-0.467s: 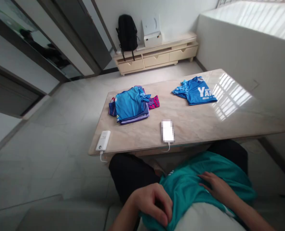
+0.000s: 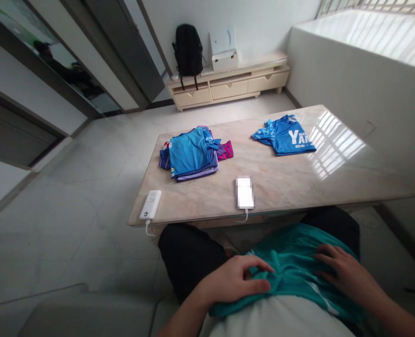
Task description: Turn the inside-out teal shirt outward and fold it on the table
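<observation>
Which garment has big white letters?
The blue shirt lying alone, right of the stacked clothes; no big lettering shows on those or the teal garment.

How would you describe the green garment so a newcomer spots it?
Start at the marble-patterned table and drop past its near edge to the dark-trousered lap. The green garment lies there, left hand and right hand upon it. Unlike the stacked clothes and blue shirt on the table, it is green.

The teal garment (image 2: 291, 267) lies toward five o'clock in the view, spread loosely over the lap (image 2: 193, 257), its smooth, faintly shiny cloth rumpled rather than folded. A raised crease stands near its middle; white trim (image 2: 321, 296) shows at its four o'clock.
</observation>
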Tool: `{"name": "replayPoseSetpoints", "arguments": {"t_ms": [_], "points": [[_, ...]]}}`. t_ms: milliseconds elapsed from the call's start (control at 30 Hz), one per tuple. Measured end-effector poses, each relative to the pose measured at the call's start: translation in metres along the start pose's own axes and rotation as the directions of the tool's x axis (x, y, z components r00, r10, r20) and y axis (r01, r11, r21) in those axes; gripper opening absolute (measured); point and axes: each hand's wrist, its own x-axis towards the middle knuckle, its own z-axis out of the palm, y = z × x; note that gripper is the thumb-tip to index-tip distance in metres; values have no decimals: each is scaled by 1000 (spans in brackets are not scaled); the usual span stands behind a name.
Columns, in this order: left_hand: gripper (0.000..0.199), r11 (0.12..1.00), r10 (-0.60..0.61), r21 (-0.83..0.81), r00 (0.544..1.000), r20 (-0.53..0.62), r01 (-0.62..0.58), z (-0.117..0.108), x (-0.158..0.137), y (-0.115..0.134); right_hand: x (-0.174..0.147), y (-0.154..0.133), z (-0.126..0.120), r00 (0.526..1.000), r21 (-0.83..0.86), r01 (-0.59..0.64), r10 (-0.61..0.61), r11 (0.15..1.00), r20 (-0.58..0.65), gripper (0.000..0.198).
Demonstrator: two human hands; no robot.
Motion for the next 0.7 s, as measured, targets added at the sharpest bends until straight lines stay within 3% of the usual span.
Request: {"name": "replayPoseSetpoints", "arguments": {"t_ms": [133, 300, 433, 567, 700], "points": [[48, 962, 137, 243, 990, -39, -123, 6, 6, 2, -16, 26, 11, 998, 98, -42, 46, 994, -39, 28], [45, 988, 101, 110, 993, 65, -107, 4, 13, -8, -24, 46, 19, 990, 178, -101, 117, 979, -80, 31], [30, 987, 160, -13, 986, 43, -159, 3, 17, -11, -22, 52, -1, 986, 143, -128, 142, 981, -91, 34], [22, 969, 208, -116, 974, -91, -218, 7, 20, -10, -19, 64, -30, 944, 187, -297, 317, 937, -91, 36], [24, 943, 102, -274, 946, -307, -190, 6, 22, -8, -17, 68, -49, 879, 236, -457, 476, 858, -30, 38]]}}
